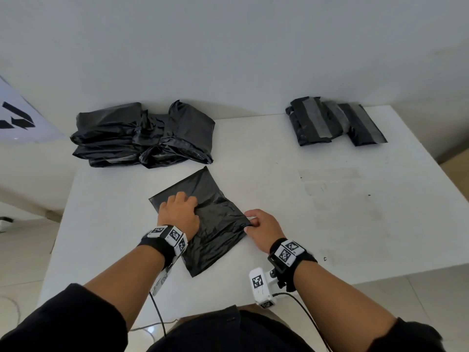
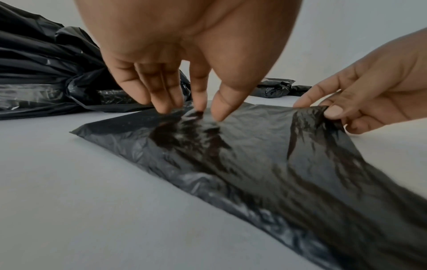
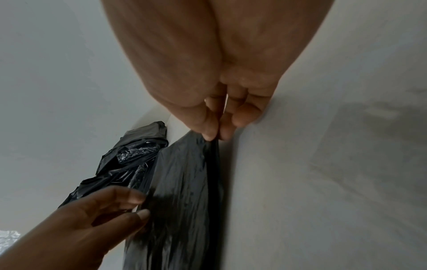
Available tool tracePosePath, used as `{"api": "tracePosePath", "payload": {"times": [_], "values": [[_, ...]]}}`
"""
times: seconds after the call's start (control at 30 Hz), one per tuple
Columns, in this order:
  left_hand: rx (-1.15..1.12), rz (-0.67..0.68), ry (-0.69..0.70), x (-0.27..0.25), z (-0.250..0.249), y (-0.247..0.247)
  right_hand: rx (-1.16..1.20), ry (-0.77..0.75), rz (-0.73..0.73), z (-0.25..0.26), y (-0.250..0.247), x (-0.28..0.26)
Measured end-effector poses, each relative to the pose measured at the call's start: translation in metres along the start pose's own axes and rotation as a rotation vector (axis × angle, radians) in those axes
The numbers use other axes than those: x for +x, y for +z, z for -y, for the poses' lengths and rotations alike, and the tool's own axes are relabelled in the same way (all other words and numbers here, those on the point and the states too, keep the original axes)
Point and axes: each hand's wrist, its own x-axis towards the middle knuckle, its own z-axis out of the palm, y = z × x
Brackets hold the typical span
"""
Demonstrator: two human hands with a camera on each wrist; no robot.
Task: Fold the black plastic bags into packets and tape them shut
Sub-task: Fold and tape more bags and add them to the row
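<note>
Two hands work a flat black bag [image 1: 213,219] on a white table [image 1: 304,199]: left hand [image 1: 179,212] presses it with straight fingertips, right hand [image 1: 264,228] pinches its edge. No writing is legible.

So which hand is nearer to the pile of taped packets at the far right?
Right. The right hand pinches the bag's right edge, on the packets' side; the left hand presses the bag further left.

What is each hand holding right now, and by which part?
The right hand pinches the right edge of the flat black bag, lifting it. The left hand only presses fingertips on its top surface.
</note>
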Motion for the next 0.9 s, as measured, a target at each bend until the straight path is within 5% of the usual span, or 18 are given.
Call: {"api": "tracePosePath", "payload": {"times": [0.4,0.9], "values": [[-0.149,0.067,0.058,0.009,-0.001,0.002,0.071,0.041,-0.029,-0.001,-0.003,0.003],[-0.134,0.08,0.053,0.007,-0.004,-0.001,-0.154,-0.155,-0.191,0.007,0.006,-0.004]]}}
